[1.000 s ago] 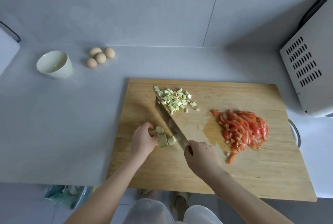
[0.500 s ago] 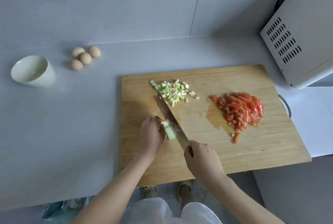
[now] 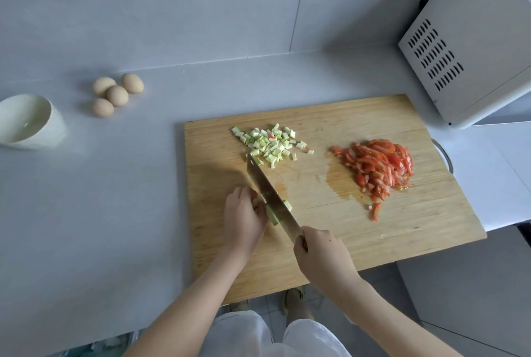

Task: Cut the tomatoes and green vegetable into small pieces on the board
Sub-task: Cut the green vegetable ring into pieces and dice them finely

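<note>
The knife's (image 3: pixel 267 190) handle is hidden inside the right hand (image 3: pixel 323 259). The green vegetable piece (image 3: pixel 272 218) is mostly covered by the left hand (image 3: pixel 244 220) and the blade, so its shape is hard to tell. The bowl (image 3: pixel 31 124) is cut off by the left edge. The microwave (image 3: pixel 465 49) runs past the top and right edges. A round metal thing (image 3: pixel 446 157) peeks out from behind the board (image 3: pixel 402 227); I cannot tell what it is.

The left hand (image 3: pixel 244 218) and right hand (image 3: pixel 324 259) are bare, as are both forearms (image 3: pixel 201 285) as far as they show. Thin white cloth (image 3: pixel 244 336) covers each thigh (shorts or trousers, cannot tell). The feet wear open slippers (image 3: pixel 293 296) with greenish straps
</note>
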The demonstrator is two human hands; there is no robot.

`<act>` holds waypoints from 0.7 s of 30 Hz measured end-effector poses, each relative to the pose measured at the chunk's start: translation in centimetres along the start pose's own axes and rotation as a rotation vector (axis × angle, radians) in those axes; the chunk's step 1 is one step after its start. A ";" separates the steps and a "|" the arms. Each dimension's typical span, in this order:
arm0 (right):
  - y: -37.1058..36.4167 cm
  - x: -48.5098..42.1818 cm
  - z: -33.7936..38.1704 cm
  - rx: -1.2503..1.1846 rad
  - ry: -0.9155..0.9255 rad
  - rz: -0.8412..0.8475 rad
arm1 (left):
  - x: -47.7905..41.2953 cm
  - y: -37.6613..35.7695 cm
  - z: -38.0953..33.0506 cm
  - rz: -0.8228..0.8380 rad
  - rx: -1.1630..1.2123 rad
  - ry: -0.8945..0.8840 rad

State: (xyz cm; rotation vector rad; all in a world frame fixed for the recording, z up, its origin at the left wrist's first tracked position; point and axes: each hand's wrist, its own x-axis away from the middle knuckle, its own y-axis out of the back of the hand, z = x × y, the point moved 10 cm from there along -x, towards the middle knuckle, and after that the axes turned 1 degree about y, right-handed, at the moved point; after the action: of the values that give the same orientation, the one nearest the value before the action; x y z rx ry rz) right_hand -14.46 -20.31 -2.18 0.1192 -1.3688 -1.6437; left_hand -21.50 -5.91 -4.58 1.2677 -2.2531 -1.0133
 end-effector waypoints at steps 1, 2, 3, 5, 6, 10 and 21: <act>-0.2 -0.1 0.0 -0.003 -0.002 0.003 | 0.0 0.0 0.1 -0.003 0.005 0.004; -0.4 -0.3 0.1 -0.006 -0.003 0.006 | 0.0 0.1 0.1 -0.010 0.006 0.008; -0.6 -0.6 0.2 -0.013 -0.003 0.008 | 0.0 0.1 0.1 -0.016 0.006 0.011; -0.8 -1.0 0.6 -0.031 0.002 0.003 | 0.1 0.1 0.2 -0.019 0.008 0.015; -0.7 -1.1 0.8 -0.037 0.007 -0.004 | 0.1 0.1 0.2 -0.017 0.008 0.018; 0.3 -0.7 0.5 -0.074 0.004 -0.053 | -0.1 0.2 0.7 0.012 0.043 0.038; -0.5 0.9 1.8 -0.059 0.017 0.001 | 0.7 1.7 3.9 -0.016 0.009 0.109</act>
State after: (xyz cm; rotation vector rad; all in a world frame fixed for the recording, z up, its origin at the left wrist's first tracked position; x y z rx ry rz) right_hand -16.32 -19.72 -1.45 0.0974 -1.3062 -1.6774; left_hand -25.24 -4.29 -5.94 1.3132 -2.1707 -0.9177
